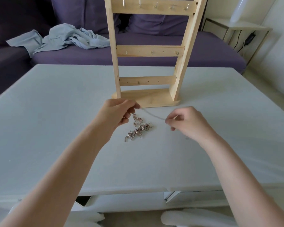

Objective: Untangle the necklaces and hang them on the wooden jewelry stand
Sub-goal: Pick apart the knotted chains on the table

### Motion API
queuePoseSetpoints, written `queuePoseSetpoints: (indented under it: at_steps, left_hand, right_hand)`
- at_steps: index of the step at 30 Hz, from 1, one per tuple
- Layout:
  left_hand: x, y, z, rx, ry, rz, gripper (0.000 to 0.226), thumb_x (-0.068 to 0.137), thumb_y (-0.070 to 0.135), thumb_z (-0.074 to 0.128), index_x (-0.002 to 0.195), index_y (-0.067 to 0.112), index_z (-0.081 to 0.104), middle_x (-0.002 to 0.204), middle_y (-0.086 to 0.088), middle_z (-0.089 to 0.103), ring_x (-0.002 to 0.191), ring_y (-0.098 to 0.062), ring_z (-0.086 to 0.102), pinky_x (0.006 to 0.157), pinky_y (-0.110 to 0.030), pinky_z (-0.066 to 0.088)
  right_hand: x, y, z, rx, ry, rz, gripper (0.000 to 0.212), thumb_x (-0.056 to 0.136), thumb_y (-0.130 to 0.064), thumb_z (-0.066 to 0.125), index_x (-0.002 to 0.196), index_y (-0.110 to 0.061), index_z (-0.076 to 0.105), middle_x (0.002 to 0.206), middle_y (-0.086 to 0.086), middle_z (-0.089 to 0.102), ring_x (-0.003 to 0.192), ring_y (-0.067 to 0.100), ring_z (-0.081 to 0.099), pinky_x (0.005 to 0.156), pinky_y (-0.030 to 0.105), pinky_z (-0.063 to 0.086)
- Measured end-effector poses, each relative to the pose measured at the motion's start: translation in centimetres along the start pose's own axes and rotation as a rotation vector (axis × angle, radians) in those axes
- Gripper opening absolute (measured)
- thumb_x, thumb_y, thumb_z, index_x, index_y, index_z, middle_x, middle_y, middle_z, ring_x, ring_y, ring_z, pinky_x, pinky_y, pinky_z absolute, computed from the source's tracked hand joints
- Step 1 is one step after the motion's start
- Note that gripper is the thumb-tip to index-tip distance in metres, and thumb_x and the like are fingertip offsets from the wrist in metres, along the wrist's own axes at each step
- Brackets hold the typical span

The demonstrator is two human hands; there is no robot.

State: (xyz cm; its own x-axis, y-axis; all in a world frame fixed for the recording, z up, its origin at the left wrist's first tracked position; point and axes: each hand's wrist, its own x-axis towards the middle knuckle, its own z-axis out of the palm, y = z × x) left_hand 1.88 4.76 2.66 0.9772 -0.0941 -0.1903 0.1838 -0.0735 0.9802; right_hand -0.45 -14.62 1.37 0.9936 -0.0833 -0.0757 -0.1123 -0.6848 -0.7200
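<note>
A thin silver chain (152,114) stretches between my two hands just above the white table (56,112). My left hand (120,113) pinches one end of it near the stand's base. The other end is pinched by my right hand (185,122), fingers curled. Below the chain lies a tangled heap of necklaces (138,129) in pinkish and silver links, some of it hanging from under my left hand. The wooden jewelry stand (150,51) rises right behind, with three crossbars of small metal hooks, all bare.
A purple sofa (170,56) runs behind the table, with a crumpled light-blue cloth (69,38) on it. A pale side table (241,28) with a black cable stands at the far right. Drawers show under the table's front edge.
</note>
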Motion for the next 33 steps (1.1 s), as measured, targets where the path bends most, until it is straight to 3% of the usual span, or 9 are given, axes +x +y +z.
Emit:
queuePoseSetpoints:
  at_steps: [4,7,10,13,17,20,24,28,33]
  left_hand:
    - [-0.5,0.1,0.6,0.371,-0.143,0.079,0.025,0.091,0.018,0.056,0.07,0.014,0.07,0.057,0.009,0.055,0.049,-0.005,0.041,0.053,-0.015,0.037]
    - [-0.9,0.0,1.1,0.506,-0.234,0.134,0.023,0.089,0.023,0.06,0.069,0.019,0.071,0.052,0.014,0.055,0.048,-0.006,0.039,0.054,-0.019,0.035]
    - [-1.1,-0.2,1.4,0.609,-0.255,0.195,0.023,0.085,0.031,0.066,0.066,0.018,0.068,0.046,0.012,0.049,0.048,-0.011,0.037,0.044,-0.017,0.029]
    - [-1.0,-0.5,1.4,0.648,-0.244,0.217,0.016,0.081,0.029,0.07,0.07,0.017,0.068,0.057,0.003,0.058,0.052,-0.013,0.045,0.046,-0.021,0.035]
    - [-0.8,-0.5,1.1,0.531,-0.248,0.163,0.005,0.079,0.02,0.074,0.077,0.02,0.069,0.07,0.004,0.065,0.057,-0.003,0.052,0.053,-0.013,0.04]
    - [-0.7,-0.5,0.9,0.416,-0.279,0.115,0.008,0.08,0.013,0.072,0.083,0.02,0.069,0.083,-0.004,0.07,0.069,-0.006,0.057,0.067,-0.019,0.045]
    - [-0.8,-0.2,0.9,0.29,-0.279,0.057,0.016,0.087,0.001,0.059,0.087,0.013,0.069,0.071,0.002,0.067,0.063,-0.003,0.059,0.067,-0.013,0.051]
    - [-0.6,-0.1,0.8,0.282,-0.239,0.036,0.018,0.089,-0.001,0.053,0.085,0.008,0.068,0.067,0.001,0.066,0.06,-0.003,0.06,0.063,-0.012,0.052]
    - [-0.3,-0.8,0.8,0.48,-0.136,0.144,0.01,0.088,0.01,0.062,0.08,0.011,0.067,0.065,0.001,0.063,0.056,-0.006,0.055,0.065,-0.022,0.051]
  right_hand:
    - [-0.1,-0.6,0.1,0.098,0.002,-0.031,0.009,0.086,-0.019,0.062,0.085,-0.021,0.071,0.08,-0.007,0.069,0.077,0.006,0.06,0.056,0.005,0.039]
    - [-0.5,-2.1,-0.3,0.383,-0.129,-0.084,0.015,0.091,-0.018,0.057,0.091,-0.019,0.072,0.094,-0.003,0.073,0.092,0.008,0.063,0.084,0.022,0.044]
    - [-1.0,-2.7,0.3,0.349,-0.284,-0.094,0.02,0.094,-0.017,0.052,0.094,-0.014,0.072,0.095,0.002,0.073,0.088,0.008,0.063,0.087,0.022,0.041]
    - [-0.8,-2.4,0.4,0.323,-0.284,-0.017,0.016,0.088,-0.016,0.059,0.091,-0.005,0.07,0.08,0.012,0.072,0.079,0.018,0.066,0.096,0.028,0.043]
    - [-0.9,-2.3,-0.1,0.37,-0.266,0.002,0.015,0.089,-0.016,0.06,0.081,-0.007,0.069,0.063,0.001,0.061,0.066,0.011,0.059,0.081,0.026,0.044]
    - [-0.9,-2.1,-0.3,0.437,-0.262,0.023,0.016,0.091,-0.013,0.058,0.089,0.0,0.067,0.06,-0.002,0.055,0.06,0.012,0.057,0.077,0.026,0.046]
    - [-1.0,-2.1,-0.6,0.402,-0.265,0.047,0.007,0.084,-0.01,0.067,0.089,-0.005,0.069,0.069,0.003,0.059,0.059,0.008,0.057,0.07,0.018,0.05]
    - [-1.1,-2.2,-0.8,0.31,-0.215,0.056,0.002,0.084,-0.009,0.068,0.082,-0.009,0.067,0.061,-0.002,0.059,0.049,0.001,0.055,0.048,0.004,0.038]
    - [-1.1,-2.2,-0.8,0.364,-0.215,0.031,0.01,0.085,-0.004,0.061,0.077,-0.009,0.064,0.057,-0.002,0.058,0.061,0.013,0.057,0.066,0.017,0.048]
